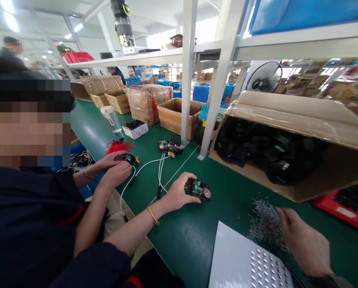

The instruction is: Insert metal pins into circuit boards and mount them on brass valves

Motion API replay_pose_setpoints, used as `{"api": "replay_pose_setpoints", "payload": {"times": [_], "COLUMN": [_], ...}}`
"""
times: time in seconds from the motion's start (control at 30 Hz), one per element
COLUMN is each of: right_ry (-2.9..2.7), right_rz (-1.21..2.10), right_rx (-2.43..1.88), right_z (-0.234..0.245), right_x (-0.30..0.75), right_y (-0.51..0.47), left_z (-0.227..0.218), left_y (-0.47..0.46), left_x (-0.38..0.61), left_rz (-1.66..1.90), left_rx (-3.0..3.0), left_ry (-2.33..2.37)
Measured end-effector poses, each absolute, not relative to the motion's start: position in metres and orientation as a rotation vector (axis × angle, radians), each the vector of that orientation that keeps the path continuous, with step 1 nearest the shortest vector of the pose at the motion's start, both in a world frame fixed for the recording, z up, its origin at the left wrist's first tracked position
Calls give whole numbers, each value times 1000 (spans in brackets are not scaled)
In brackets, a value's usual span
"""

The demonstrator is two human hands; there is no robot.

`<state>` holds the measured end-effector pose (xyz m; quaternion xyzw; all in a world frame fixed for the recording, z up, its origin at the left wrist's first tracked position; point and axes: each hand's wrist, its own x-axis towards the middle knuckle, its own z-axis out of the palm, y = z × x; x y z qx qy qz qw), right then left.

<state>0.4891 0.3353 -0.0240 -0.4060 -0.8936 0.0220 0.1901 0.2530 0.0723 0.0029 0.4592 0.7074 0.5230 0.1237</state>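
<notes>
My left hand (177,194), with a gold bracelet at its wrist, holds an open dark housing (199,189) between thumb and fingers. A green circuit board and a round silver part show inside it. My right hand (306,240) is closed at the edge of a heap of small silver screws or pins (264,222); what its fingers pinch cannot be made out. Below the heap lies a white board (236,256) with rows of shiny round bumps. Several similar open housings (170,145), with brass fittings and white cables (160,170), lie farther back on the green table (191,240).
At left, a co-worker's hands (119,174) hold another housing (127,159). A large carton (254,172) of black parts and a red tray (338,212) stand at right. Metal shelf posts (212,124) rise from the table. A clear bottle (111,120) stands near smaller boxes.
</notes>
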Motion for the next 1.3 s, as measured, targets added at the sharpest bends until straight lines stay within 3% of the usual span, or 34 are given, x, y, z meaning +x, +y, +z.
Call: {"api": "replay_pose_setpoints", "payload": {"times": [0.1, 0.23, 0.33, 0.43, 0.57, 0.67, 0.97, 1.03, 1.17, 1.3], "right_ry": [-2433, -2044, -1620, -1457, -1873, -2007, -1971, -2166, -2350, -2571], "right_rz": [608, 2084, 2408, 2331, 2171, 2199, 2182, 1822, 785, 276], "right_rx": [-1149, -811, -788, -851, -703, -507, -514, -687, -1218, -1554], "right_z": [-7, 10, 2, -11, -9, -3, -18, -14, -11, -28], "right_x": [476, 457, 451, 457, 471, 474, 476, 491, 543, 581], "right_y": [304, 238, 200, 189, 203, 218, 227, 230, 238, 242], "left_z": [7, 0, -12, -21, -21, -17, -28, -30, -36, -36], "left_y": [71, 80, 86, 86, 80, 79, 91, 92, 87, 82], "left_x": [273, 291, 299, 304, 301, 302, 328, 329, 334, 341], "left_rz": [1544, 1521, 1517, 1485, 1291, 1146, 999, 993, 1153, 1288], "left_rx": [1205, 1097, 1067, 1074, 1204, 1272, 1407, 1422, 1095, 878], "left_ry": [1735, 1417, 1334, 1358, 1252, 1251, 1514, 1537, 1562, 1468]}}
